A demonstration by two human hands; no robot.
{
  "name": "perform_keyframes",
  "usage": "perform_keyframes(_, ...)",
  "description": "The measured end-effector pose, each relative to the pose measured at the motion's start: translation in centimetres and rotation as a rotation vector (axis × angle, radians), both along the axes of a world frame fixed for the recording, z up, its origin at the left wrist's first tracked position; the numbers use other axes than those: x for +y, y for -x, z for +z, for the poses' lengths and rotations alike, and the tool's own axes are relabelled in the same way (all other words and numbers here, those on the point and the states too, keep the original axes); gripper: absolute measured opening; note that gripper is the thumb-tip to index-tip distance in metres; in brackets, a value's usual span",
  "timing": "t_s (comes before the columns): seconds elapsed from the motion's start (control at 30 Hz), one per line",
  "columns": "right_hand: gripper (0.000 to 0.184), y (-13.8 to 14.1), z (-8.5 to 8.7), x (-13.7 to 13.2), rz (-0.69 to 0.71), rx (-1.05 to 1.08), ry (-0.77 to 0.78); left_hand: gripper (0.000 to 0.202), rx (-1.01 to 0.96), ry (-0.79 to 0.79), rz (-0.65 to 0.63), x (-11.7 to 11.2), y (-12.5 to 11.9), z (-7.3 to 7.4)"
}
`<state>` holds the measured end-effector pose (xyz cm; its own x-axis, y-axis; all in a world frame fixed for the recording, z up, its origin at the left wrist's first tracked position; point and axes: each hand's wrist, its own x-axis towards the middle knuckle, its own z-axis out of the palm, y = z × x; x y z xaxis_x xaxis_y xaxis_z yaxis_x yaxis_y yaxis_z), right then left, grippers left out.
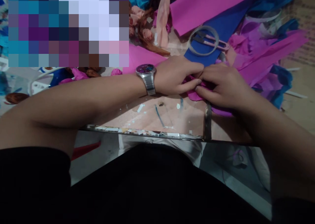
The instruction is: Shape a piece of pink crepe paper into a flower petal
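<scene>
Magenta paper [195, 95] sits, in the head view, under the meeting fingertips of your left hand [178, 77] and right hand [222, 82]; both have their fingers bent and pinch at it. Just beyond your hands, a clear ring [190, 46] overlaps a blue sheet [227, 22]. Bare worktop [169, 114] shows nearer you than your left hand.

Left hand [176, 75] and right hand [223, 84] partly hide the magenta paper piece [195, 96]; we cannot read the wristwatch [148, 77] display.
</scene>
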<state>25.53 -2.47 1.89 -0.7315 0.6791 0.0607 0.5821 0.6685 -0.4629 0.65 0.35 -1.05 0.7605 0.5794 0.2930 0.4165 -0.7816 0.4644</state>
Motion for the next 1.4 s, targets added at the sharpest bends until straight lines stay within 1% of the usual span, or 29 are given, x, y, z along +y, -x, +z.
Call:
perform_keyframes(0.23, 0.026, -0.02, 0.07, -0.13, -0.022, -0.011, -0.018, 0.044, 0.003, 0.009, -0.01, 0.44, -0.04, -0.23)
perform_keyframes(0.4, 0.026, 0.08, 0.25, -0.19, -0.023, -0.023, 0.003, 0.039, -0.003, 0.022, -0.004, 0.26, 0.0, -0.02)
perform_keyframes(0.63, 0.023, -0.11, -0.03, -0.05, -0.024, 0.0, 0.015, 0.04, 0.001, -0.005, -0.01, 0.24, -0.02, -0.12)
perform_keyframes(0.77, 0.021, -0.09, 0.04, -0.01, -0.003, -0.015, -0.022, 0.043, 0.002, -0.013, -0.02, 0.4, -0.01, -0.23)
perform_keyframes(0.93, 0.02, -0.05, 0.03, -0.08, -0.007, -0.017, -0.031, 0.041, 0.007, 0.0, -0.009, 0.29, 0.04, -0.12)
perform_keyframes(1.27, 0.026, -0.16, -0.04, -0.04, -0.023, -0.007, 0.002, 0.042, -0.011, -0.006, -0.019, 0.11, -0.02, 0.06)
perform_keyframes(1.4, 0.027, -0.11, 0.1, -0.09, -0.018, -0.018, -0.003, 0.039, -0.001, -0.005, -0.011, 0.01, 0.02, 0.27)
